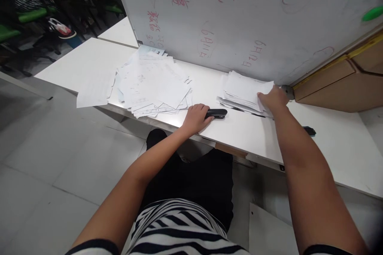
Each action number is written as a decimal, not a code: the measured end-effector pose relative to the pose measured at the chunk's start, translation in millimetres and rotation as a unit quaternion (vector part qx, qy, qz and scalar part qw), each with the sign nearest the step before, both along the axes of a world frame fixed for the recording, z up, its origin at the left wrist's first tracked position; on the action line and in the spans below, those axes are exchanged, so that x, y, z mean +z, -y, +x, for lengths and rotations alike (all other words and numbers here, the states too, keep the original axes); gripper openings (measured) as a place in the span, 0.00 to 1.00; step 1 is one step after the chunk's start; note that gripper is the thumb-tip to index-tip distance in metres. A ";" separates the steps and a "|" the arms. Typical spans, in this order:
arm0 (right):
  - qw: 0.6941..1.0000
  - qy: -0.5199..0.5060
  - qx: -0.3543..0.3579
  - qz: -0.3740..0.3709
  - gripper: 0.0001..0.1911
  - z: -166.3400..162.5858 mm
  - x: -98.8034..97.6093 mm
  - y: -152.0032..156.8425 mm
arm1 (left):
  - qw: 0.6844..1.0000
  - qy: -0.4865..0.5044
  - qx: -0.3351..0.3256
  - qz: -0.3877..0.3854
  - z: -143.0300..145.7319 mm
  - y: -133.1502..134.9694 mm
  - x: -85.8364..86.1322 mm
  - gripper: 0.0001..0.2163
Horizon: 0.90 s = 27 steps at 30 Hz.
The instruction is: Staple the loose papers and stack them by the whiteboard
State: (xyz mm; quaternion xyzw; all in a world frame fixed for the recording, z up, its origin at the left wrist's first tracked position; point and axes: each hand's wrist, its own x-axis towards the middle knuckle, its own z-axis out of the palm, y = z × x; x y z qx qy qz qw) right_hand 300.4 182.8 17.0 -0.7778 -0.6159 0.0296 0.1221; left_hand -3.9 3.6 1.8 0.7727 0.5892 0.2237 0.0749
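Observation:
A black stapler (220, 114) lies on the white table near its front edge. My left hand (196, 118) is closed around the stapler's left end. To the right, a stack of paper sheets (243, 89) rests by the foot of the whiteboard. My right hand (274, 99) pinches the right edge of that stack, thumb on top, with most of its fingers hidden behind. A wide, untidy pile of printed papers (152, 81) spreads to the left of the stapler, with one sheet jutting over the front edge.
A whiteboard (227, 16) with red writing stands along the table's back. Cardboard boxes (332, 83) sit at the back right. A dark object (309, 131) lies beyond my right forearm. The white table (338, 147) runs on to the right. Green chairs (32, 15) stand far left.

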 end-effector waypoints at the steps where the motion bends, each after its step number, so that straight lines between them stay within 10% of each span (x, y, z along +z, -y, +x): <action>1: 0.999 0.020 -0.003 0.034 0.41 -7.0 1.6 5.5 | 1.000 0.000 -0.001 0.001 0.0 0.0 0.1 0.13; 4: 0.989 0.056 0.091 0.102 0.40 -25.0 3.8 18.5 | 1.000 -0.001 0.000 0.005 0.1 0.0 0.2 0.13; 10: 0.937 0.072 0.342 -0.025 0.42 -36.9 8.1 24.6 | 1.000 0.003 -0.003 0.006 -0.2 -0.1 -0.2 0.13; 16: 0.922 0.127 0.351 -0.104 0.37 -35.5 10.9 23.4 | 1.000 0.006 0.000 0.000 -0.7 -0.4 -0.3 0.13; 27: 0.939 0.151 0.307 0.009 0.25 -35.6 -0.2 22.0 | 1.000 0.007 -0.004 0.009 -1.5 -0.2 -1.7 0.13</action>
